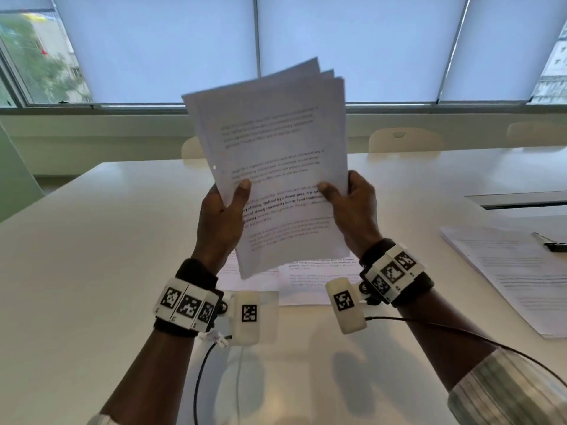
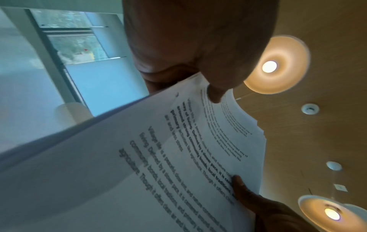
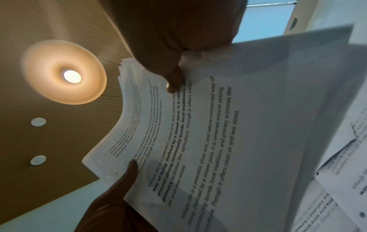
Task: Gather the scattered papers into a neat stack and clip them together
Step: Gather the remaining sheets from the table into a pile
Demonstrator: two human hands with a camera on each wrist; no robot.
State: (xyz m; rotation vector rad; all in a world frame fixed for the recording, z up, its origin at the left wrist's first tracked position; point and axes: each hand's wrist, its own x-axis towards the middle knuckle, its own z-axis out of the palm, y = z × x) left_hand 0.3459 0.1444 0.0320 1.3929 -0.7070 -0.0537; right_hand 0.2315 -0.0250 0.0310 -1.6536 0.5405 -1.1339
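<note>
**Both hands hold the sheaf upright above the table**

You have the sheaf of papers [image 1: 276, 167] lifted off the white table [image 1: 92, 240] and standing nearly upright at the centre of the head view, its top leaning toward 1 o'clock. Your left hand [image 1: 219, 216] grips the lower left edge, thumb pressed flat on the printed face and fingers wrapped behind. Your right hand [image 1: 352, 207] grips the lower right edge the same way, thumb on the front and fingers curled round the back. Both hands are clamped on the sheaf.

The sheets are not squared: at the top, toward 12 o'clock, several corners fan out in steps, and the left wrist view shows the far edges of the papers [image 2: 198, 149] staggered beneath your left thumb [image 2: 213, 94]. The right wrist view shows the same printed page [image 3: 198, 141] with your right thumb [image 3: 174, 83] pinching it.

Under the sheaf, at 6 o'clock from it, two loose sheets [image 1: 306, 286] lie flat on the table between your wrists. At 3 o'clock, well apart from your hands, a second pile of papers [image 1: 521, 277] lies on the table, with a black clip [image 1: 552, 245] at its far edge; whether the clip bites the pile or only lies on it, you cannot tell from here.
</note>
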